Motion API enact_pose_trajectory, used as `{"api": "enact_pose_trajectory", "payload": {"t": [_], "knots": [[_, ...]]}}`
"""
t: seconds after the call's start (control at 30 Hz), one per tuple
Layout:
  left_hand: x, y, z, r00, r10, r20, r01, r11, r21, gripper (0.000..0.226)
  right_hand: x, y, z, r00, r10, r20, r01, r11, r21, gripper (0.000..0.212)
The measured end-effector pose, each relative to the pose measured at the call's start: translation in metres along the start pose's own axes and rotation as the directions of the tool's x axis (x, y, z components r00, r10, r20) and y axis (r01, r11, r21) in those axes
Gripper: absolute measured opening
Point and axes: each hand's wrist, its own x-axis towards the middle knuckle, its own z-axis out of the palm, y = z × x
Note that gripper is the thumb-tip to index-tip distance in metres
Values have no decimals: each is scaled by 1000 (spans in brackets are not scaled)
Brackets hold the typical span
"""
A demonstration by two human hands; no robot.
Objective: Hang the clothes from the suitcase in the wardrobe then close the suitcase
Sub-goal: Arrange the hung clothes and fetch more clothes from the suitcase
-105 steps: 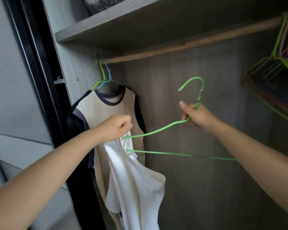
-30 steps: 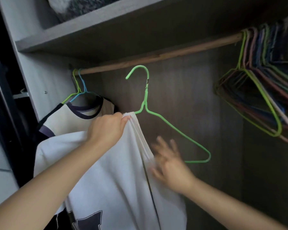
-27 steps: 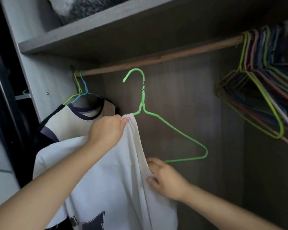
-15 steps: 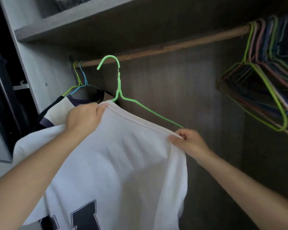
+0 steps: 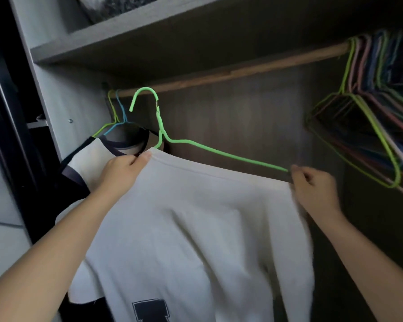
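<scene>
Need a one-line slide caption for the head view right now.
Both hands, left and right, stretch a white T-shirt on a green hanger.

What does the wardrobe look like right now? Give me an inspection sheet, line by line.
Surface: wooden rail under a grey shelf.
Job's things: white shirt partly on green hanger, hook not yet on the rail.
Clutter: bundle of empty hangers at right; beige shirt hung at left.
Grippers: left hand and right hand both grip the white shirt.
Cables: nothing seen.
Surroundings: dark back panel; suitcase not in view.
</scene>
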Motion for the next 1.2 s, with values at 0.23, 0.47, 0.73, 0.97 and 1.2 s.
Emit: {"api": "enact_pose_trajectory", "payload": {"t": [0.23,0.47,0.73,0.97,1.2], "knots": [[-3,-11,1,994,108,10,-109,984,141,53,-9,-19,-16,845,15,534,-116,981,156,52],[-14,-7,-4,932,355,74,-363,903,230,52,-1,-39,-8,443,-297,846,138,955,263,63],[-30,22,11,862,507,8,-496,840,219,49,37,-81,30,682,-305,665,216,952,215,43],[-25,21,8,980,174,-100,-185,976,-113,51,31,-86,44,852,-219,476,355,909,-218,32],[-22,7,5,939,342,17,-338,934,-114,46,29,-74,26,910,-242,337,393,762,-515,54]]}}
